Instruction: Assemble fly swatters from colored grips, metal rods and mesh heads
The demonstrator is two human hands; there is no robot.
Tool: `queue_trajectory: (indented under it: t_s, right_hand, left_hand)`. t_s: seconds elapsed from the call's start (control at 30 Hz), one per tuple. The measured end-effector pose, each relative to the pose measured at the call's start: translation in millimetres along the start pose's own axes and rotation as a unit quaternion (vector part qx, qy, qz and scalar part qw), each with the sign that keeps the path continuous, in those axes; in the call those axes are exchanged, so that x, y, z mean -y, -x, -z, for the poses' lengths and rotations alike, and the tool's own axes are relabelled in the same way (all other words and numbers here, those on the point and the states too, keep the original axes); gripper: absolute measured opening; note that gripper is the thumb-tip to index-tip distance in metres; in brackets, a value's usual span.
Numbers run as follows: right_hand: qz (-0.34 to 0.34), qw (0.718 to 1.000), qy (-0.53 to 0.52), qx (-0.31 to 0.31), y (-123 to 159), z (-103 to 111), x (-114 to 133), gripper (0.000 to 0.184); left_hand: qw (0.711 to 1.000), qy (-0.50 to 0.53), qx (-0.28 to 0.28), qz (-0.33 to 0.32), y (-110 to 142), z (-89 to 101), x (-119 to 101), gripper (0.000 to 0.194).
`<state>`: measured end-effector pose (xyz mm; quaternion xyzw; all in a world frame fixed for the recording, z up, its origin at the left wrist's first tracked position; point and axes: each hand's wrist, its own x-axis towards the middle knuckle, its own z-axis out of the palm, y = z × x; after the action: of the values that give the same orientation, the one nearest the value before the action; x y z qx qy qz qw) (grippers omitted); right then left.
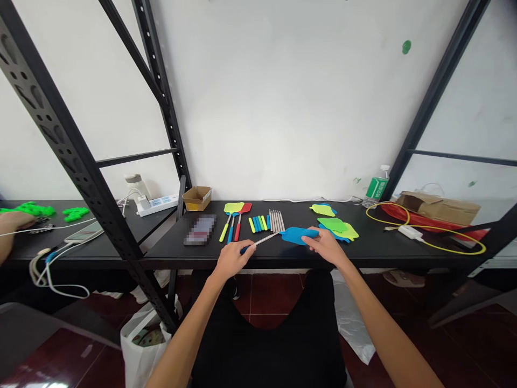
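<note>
In front of me, just above the table's front edge, a blue fly swatter (294,235) is held between both hands. My left hand (234,257) is closed round its blue handle, with the thin metal rod pointing right. The fingers of my right hand (326,245) pinch the right end of the flat blue head. Behind it lie a row of metal rods (277,221) and several yellow and blue handle grips (258,223). Whole fly swatters (237,229) with yellow, blue and red handles rest further left. Loose green, yellow and blue swatter heads (342,229) are piled beyond my right hand.
A small cardboard box (197,198) and a blurred phone-like object (201,229) are at left. At right stand a water bottle (377,186), a yellow cable (448,246) and a brown box (440,207). Black rack posts (76,156) flank me. Another person's hand (15,222) is far left.
</note>
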<state>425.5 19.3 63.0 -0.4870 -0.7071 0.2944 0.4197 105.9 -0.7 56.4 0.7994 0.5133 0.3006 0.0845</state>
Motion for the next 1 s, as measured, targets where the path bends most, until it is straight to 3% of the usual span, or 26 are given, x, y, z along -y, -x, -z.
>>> queue_trajectory:
  t_s: [0.73, 1.0]
  right_hand:
    - [-0.029, 0.998, -0.045, -0.011, 2, 0, 5, 0.040]
    - [0.018, 0.998, -0.044, -0.037, 4, 1, 16, 0.032]
  left_hand:
    - [0.999, 0.029, 0.024, -0.002, 1, 5.6, -4, 0.045]
    - [0.999, 0.041, 0.023, -0.022, 1, 7.2, -3, 0.043]
